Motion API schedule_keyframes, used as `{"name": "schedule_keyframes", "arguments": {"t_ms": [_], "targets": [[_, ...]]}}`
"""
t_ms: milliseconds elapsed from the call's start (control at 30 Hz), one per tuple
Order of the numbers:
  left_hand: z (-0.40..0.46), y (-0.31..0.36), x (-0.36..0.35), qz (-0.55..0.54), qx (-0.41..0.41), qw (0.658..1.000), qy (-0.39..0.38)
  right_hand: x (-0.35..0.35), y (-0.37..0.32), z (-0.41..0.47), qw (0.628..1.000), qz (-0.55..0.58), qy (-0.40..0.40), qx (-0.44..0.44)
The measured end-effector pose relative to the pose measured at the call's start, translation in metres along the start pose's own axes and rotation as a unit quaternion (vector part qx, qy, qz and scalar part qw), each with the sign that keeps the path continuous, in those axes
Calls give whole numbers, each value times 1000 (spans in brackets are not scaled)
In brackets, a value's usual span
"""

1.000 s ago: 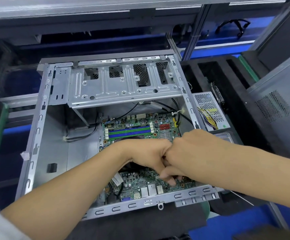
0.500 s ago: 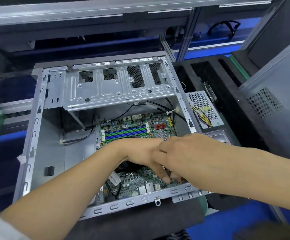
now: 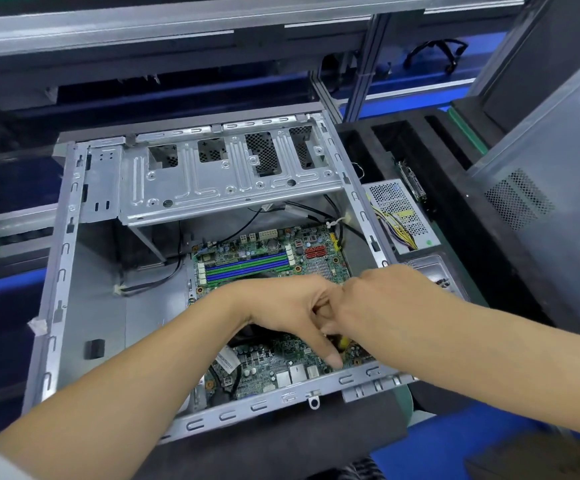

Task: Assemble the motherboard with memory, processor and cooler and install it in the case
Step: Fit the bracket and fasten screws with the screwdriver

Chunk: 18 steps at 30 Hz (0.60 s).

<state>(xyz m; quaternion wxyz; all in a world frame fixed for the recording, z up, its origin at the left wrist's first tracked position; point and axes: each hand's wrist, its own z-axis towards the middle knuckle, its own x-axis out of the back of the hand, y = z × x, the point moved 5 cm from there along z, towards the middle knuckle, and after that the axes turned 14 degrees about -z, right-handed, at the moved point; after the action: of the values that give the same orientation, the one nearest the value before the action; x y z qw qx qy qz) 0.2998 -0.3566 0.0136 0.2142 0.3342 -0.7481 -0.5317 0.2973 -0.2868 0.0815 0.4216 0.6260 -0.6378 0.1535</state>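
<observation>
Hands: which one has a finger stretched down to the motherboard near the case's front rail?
The left hand: its finger reaches down to the motherboard beside the rail. The right hand is curled, knuckles up, against it.

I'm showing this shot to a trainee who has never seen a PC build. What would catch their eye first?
First, the two hands meeting in the middle: the left hand and right hand press together low over the green motherboard, which lies inside the open metal case. Next, the blue and green memory slots just beyond the hands. To the right, a perforated power supply with yellow wires sits in a black tray.
</observation>
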Motion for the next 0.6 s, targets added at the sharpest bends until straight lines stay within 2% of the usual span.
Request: {"name": "schedule_keyframes", "arguments": {"t_ms": [67, 167, 267, 400, 500, 600], "targets": [[2, -2, -2, 13, -7, 1000, 12, 8, 1, -5, 999, 6, 36, -21], [2, -3, 1, 8, 10, 1000, 28, 4, -5, -10, 992, 74, 104, 8], [0, -5, 3, 1, 8, 1000, 20, 3, -2, -9, 992, 87, 93, 21], [0, 0, -1, -51, -25, 998, 28, 1, -2, -9, 997, -25, 70, -36], [3, -3, 2, -35, -7, 999, 28, -1, -2, -15, 992, 51, 107, -30], [1, -3, 0, -19, -13, 1000, 2, 1, -4, -20, 991, 80, 103, 2]]}}
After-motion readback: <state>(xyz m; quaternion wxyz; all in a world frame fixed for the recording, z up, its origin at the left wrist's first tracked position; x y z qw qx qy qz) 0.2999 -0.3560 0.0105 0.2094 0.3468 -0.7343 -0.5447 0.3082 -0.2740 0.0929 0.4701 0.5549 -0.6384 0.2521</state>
